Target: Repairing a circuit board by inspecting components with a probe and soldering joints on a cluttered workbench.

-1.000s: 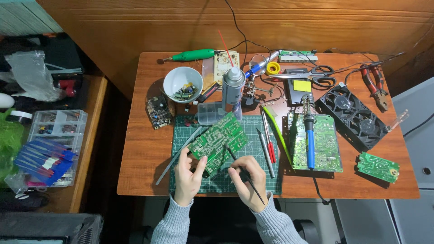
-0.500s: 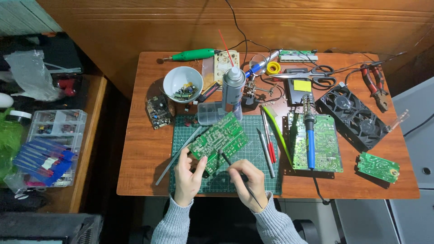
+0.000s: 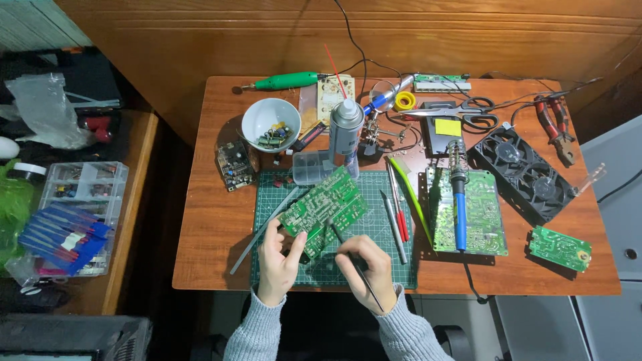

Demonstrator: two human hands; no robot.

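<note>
A green board, flat and covered in tiny bumpy parts, lies tilted on the green mat with white grid lines. The left hand pinches the near corner of the board between thumb and fingers. The right hand is just right of it, fingers pressed together around a thin dark stick tool whose tip touches the board near its middle. Both arms wear soft gray knit sleeves. The mat sits on a smooth brown wood table. A long gray strip lies slanted off the left edge of the mat. Behind the mat stands a round silver can, and left of the can is a round white bowl with small bits inside. A small clear box sits at the back edge of the mat. On the right side of the mat lie thin tools with red and gray handles. Right of the mat, a blue-handled iron rests on a second green board. Further right is a black square fan, and near it a small green board.
</note>
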